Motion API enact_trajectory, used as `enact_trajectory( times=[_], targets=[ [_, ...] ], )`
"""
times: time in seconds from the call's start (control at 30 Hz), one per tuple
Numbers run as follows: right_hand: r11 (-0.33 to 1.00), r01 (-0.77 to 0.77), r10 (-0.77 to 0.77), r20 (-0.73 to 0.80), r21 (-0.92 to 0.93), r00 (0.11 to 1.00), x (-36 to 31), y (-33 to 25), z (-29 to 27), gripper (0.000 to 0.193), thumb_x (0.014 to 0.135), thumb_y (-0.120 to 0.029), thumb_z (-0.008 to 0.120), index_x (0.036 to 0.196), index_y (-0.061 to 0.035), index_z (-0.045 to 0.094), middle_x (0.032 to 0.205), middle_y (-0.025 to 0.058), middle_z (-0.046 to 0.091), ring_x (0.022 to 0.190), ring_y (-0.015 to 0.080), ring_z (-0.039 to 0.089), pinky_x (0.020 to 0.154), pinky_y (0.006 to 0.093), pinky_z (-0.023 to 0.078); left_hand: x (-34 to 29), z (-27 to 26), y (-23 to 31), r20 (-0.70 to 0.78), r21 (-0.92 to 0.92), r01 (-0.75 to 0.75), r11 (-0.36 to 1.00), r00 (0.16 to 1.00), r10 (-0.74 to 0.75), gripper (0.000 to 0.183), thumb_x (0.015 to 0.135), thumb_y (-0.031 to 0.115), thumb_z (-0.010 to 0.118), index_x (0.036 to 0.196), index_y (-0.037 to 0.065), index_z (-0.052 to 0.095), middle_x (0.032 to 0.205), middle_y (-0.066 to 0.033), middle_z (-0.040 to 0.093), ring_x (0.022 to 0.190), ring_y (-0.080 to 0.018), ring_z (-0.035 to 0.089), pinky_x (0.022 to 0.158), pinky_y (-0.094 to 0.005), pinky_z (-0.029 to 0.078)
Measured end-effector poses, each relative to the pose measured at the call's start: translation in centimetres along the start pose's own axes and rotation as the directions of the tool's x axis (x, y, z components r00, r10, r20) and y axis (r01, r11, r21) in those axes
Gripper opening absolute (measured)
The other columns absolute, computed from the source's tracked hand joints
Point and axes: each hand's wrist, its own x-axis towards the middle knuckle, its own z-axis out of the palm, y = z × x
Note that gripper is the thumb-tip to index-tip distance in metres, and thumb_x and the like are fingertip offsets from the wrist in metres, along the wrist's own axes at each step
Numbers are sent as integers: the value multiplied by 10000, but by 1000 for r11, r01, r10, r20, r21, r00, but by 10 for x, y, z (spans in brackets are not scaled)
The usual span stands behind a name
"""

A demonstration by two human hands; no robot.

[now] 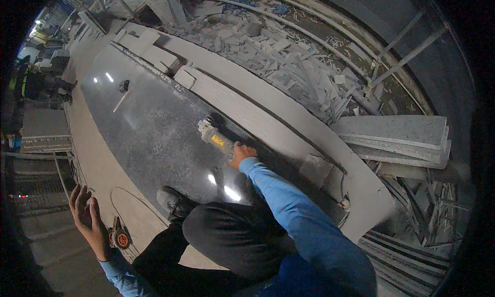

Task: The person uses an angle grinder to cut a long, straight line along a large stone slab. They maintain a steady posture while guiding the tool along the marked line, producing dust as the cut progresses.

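Note:
My right hand is wrapped round the rear of an angle grinder, a dusty grey body with a yellow label. The grinder's head points up and left, over the long edge of a polished dark stone slab; whether the disc touches the stone I cannot tell. Raised off to the left, my left hand holds nothing, its fingers apart. My bent knee and a dark shoe rest over the slab.
Pale stone strips run along the slab's far side. Broken stone offcuts lie heaped beyond. Stacked slabs stand at right. A tool with orange wheels and a thin cable are near my left arm. A thin strip lies on the slab.

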Motion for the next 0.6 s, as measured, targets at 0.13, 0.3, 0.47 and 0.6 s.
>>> enact_trajectory(
  times=[0.13,0.3,0.47,0.6],
  targets=[
    [1000,-24,24,-47,-4,999,0,4,-2,756,656,-366,653,1259,-12,366,1082,188,582,1013,327,568,875,419,440,0,1,6,20,31,20,999,1000,-21,263,882,48,492,1137,-9,523,1271,-81,438,1025,-180,523,806,-274,434],
    [1000,-20,20,-86,3,996,5,11,0,754,647,-352,664,1252,-3,377,1049,188,600,989,333,581,865,420,449,-2,1,1,22,-29,34,999,999,-33,271,884,73,501,1143,-6,514,1276,-83,429,1050,-194,518,817,-282,435],
    [999,-42,43,-59,10,997,7,11,1,764,640,-351,668,1261,-12,381,1059,186,598,994,326,581,861,417,451,-1,5,0,22,-36,33,999,999,-32,269,880,79,511,1136,-2,522,1266,-102,429,1077,-212,508,843,-302,434],
    [998,-58,59,-47,23,997,10,12,3,766,629,-338,673,1265,-22,386,1067,185,597,1003,313,581,859,416,452,1,5,2,44,33,24,999,999,-25,268,869,68,526,1128,-1,526,1261,-116,432,1106,-223,490,866,-317,429]
  ],
)
